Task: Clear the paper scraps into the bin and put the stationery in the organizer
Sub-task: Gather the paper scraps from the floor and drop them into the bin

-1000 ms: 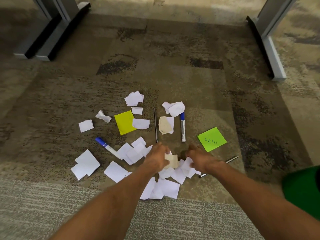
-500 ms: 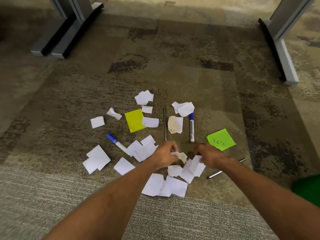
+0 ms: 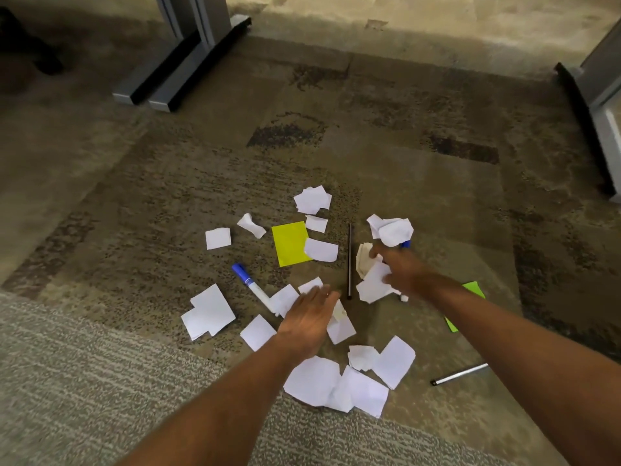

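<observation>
Several white paper scraps point(image 3: 314, 380) lie scattered on the carpet. My left hand point(image 3: 307, 319) rests low over the pile, its fingers closed on a beige and a white scrap point(image 3: 341, 322). My right hand point(image 3: 405, 274) grips a bunch of white scraps point(image 3: 373, 285), its fingertips touching a beige scrap point(image 3: 363, 258). A blue-capped marker point(image 3: 250, 284) lies left of my left hand. A second marker point(image 3: 406, 244) is mostly hidden under my right hand. A thin dark pen point(image 3: 349, 260) lies between my hands, and a silver pen point(image 3: 458, 374) lies at the right.
A yellow sticky note point(image 3: 289, 243) lies in the middle, and a green one point(image 3: 474, 288) is partly under my right forearm. Grey desk feet stand at the back left point(image 3: 174, 82) and far right point(image 3: 605, 122). No bin or organizer is in view.
My right hand has carried its white scraps forward to the beige scrap near the marker. My left hand has shifted slightly left with its scraps. The green shape at the lower right has left the view.
</observation>
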Action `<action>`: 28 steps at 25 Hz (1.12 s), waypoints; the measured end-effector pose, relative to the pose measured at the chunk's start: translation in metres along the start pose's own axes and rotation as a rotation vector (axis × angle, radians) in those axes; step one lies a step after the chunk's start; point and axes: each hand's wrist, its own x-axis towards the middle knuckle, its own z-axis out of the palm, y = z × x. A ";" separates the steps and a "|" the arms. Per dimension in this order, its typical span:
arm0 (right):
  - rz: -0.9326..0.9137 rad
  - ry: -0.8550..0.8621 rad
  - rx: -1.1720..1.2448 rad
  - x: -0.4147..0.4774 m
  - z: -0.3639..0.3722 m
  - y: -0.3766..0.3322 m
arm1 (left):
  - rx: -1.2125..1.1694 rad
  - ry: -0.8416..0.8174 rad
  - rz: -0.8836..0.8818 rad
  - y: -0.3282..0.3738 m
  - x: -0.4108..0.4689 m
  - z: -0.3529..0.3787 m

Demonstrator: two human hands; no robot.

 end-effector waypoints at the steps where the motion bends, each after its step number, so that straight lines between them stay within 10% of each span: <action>1: 0.005 -0.012 0.003 0.007 0.000 0.000 | 0.004 -0.015 -0.001 -0.001 -0.001 0.005; 17: 0.022 0.067 -0.222 0.032 0.003 -0.013 | -0.049 0.161 0.030 -0.005 0.003 -0.004; 28: 0.156 0.219 0.163 0.032 -0.066 0.027 | -0.776 0.200 -0.424 -0.011 0.080 -0.055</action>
